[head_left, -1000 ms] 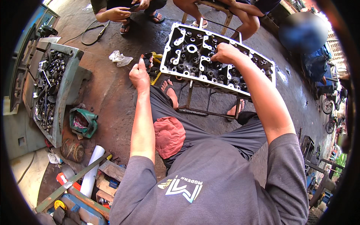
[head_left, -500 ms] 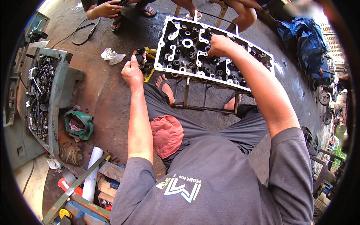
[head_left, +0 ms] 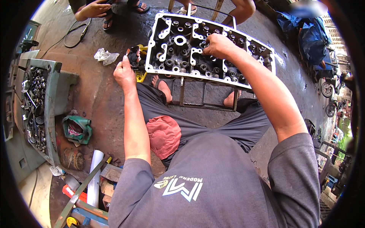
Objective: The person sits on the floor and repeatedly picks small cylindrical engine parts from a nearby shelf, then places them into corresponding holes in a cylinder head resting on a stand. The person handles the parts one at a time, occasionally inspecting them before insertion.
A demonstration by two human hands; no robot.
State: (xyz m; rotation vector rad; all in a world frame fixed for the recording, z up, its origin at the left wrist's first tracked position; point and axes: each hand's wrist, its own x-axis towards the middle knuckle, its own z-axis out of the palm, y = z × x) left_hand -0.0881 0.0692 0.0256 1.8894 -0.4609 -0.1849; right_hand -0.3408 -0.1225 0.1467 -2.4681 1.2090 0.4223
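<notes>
A large metal cylinder head [head_left: 194,72] with a pale rim and dark wells full of valve springs rests on a metal stand [head_left: 209,106] before me. My right hand [head_left: 218,46] reaches into its middle, fingers pinched together and pointing down among the springs. Whatever they grip is too small or hidden to make out. Off the left end of the cylinder head, my left hand [head_left: 124,73] is closed, thumb on top; I cannot see what is in it. Just beyond it sit a dark cloth [head_left: 133,57] and a yellow container [head_left: 141,77] with coil springs.
At left, a metal tray [head_left: 51,110] holds many loose valves and small parts. A green cut container [head_left: 77,130], a rusty can [head_left: 72,159] and a white tube [head_left: 95,178] stand nearby. A red cloth [head_left: 163,136] lies on my left thigh. Another person's hand [head_left: 93,10] shows at the far left.
The view has shifted slightly, so most things appear a little further left. My right hand stays inside the cylinder head, and my left hand stays closed beside the yellow container.
</notes>
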